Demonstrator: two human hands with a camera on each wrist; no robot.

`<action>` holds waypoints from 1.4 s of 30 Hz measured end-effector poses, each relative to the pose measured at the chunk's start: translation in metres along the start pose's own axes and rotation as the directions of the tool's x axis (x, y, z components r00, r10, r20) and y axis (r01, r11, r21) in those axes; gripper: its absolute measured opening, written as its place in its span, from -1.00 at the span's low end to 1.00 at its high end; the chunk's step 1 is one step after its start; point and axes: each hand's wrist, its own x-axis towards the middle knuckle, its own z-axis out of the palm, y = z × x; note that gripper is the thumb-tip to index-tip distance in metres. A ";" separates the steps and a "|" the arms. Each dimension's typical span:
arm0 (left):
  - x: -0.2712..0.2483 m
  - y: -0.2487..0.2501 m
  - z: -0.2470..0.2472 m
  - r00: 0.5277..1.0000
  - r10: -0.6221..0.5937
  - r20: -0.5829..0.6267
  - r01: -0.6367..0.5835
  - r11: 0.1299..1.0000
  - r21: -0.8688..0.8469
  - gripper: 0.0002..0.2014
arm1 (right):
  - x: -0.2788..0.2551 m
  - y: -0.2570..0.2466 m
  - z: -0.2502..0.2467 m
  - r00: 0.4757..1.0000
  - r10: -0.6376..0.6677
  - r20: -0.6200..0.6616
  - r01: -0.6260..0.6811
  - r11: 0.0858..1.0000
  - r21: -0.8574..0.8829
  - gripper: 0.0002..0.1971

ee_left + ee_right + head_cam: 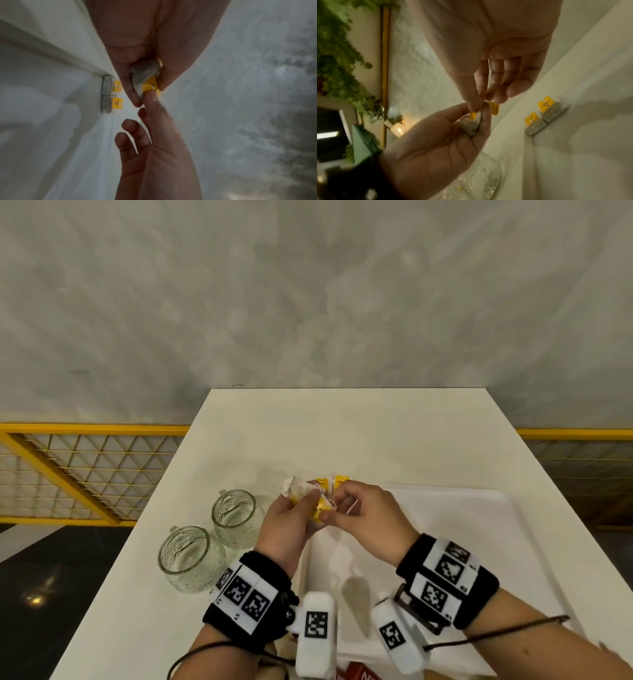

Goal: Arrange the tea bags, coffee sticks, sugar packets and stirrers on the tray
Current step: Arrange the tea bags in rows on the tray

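Observation:
My left hand point(306, 499) grips a small bunch of tea bags point(296, 491), white pouches with yellow tags, just above the far left corner of the white tray point(462, 542). Thumb and forefinger of my right hand point(330, 511) pinch one yellow tag point(494, 108) of that bunch. The wrist views show the held tea bag point(145, 73) between both hands. Two more tea bags point(332, 482) lie side by side in the tray's far left corner, also seen as the same pair of tea bags point(546, 120) from the right wrist.
Two empty glass mugs point(233, 517) point(188, 556) stand on the white table point(308, 433) left of the tray. Red packets point(359, 674) peek out at the near edge under my wrists. A yellow mesh railing point(85, 474) runs beyond the table's left side.

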 end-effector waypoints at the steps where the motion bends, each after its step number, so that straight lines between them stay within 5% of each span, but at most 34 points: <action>1: -0.002 0.000 0.002 1.000 0.004 -0.002 -0.004 1.000 -0.002 -0.86 | -0.002 -0.001 -0.003 1.000 -0.005 -0.014 0.006 0.999 0.047 -0.85; 10: -0.007 0.007 -0.017 0.999 0.054 -0.010 -0.051 0.983 0.177 -0.92 | -0.014 -0.008 -0.054 0.994 -0.088 0.068 0.083 0.994 0.070 -0.82; 17: -0.008 0.009 -0.023 0.993 0.119 0.012 -0.116 0.934 0.337 -0.89 | -0.003 0.024 -0.052 0.959 0.067 0.276 -0.088 0.994 0.066 -0.95; 21: -0.006 0.006 -0.024 0.994 0.111 0.023 -0.112 0.919 0.378 -0.88 | 0.018 0.062 -0.038 0.968 0.212 0.130 -0.207 0.977 -0.052 -0.91; 25: -0.003 0.006 -0.026 0.995 0.098 0.010 -0.094 0.918 0.384 -0.88 | 0.047 0.081 -0.040 0.951 0.293 -0.097 -0.294 0.956 0.005 -0.92; 34: -0.001 0.005 -0.031 0.997 0.015 0.076 -0.037 0.953 0.302 -0.89 | 0.073 0.080 -0.028 0.939 0.259 -0.226 -0.262 0.965 0.018 -0.92; 37: -0.004 0.009 -0.031 0.995 0.004 0.104 -0.032 0.962 0.270 -0.90 | 0.060 0.058 -0.027 0.952 0.114 -0.283 -0.149 0.983 -0.105 -0.85; 39: -0.005 0.011 -0.030 0.994 0.008 0.105 -0.034 0.969 0.246 -0.90 | 0.040 0.030 -0.021 0.985 0.097 -0.141 -0.078 0.988 0.137 -0.86; 42: -0.009 0.011 -0.023 0.992 0.012 0.124 -0.043 0.967 0.250 -0.85 | 0.007 0.000 -0.008 0.980 0.077 0.185 -0.151 0.889 0.432 -0.74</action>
